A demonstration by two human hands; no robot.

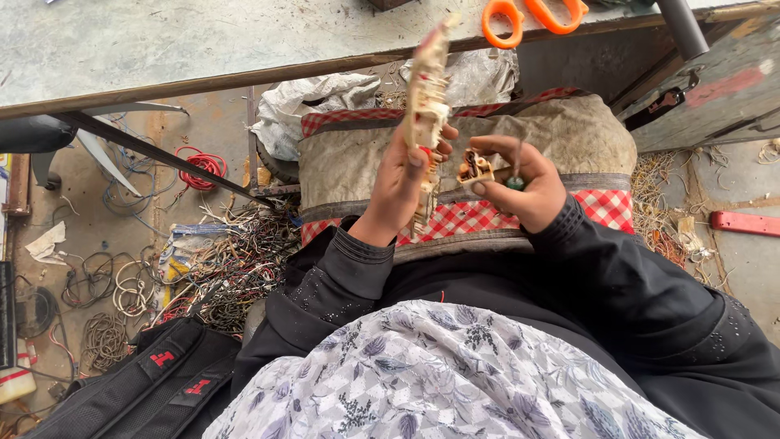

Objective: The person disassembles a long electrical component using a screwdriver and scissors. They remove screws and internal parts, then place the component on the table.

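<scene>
My left hand grips a long cream plastic connector strip, held upright and tilted toward the workbench edge. Just to its right, my right hand pinches a small cream and brown connector piece between thumb and forefinger, with a green-handled tool tucked in the same hand. The two hands sit close together, almost touching, above a sack of grey cloth with red checked bands. Black sleeves cover both forearms.
Orange-handled scissors lie on the grey workbench at the top. Tangled wires and coils litter the floor at left. A black backpack sits bottom left. A red bar lies right.
</scene>
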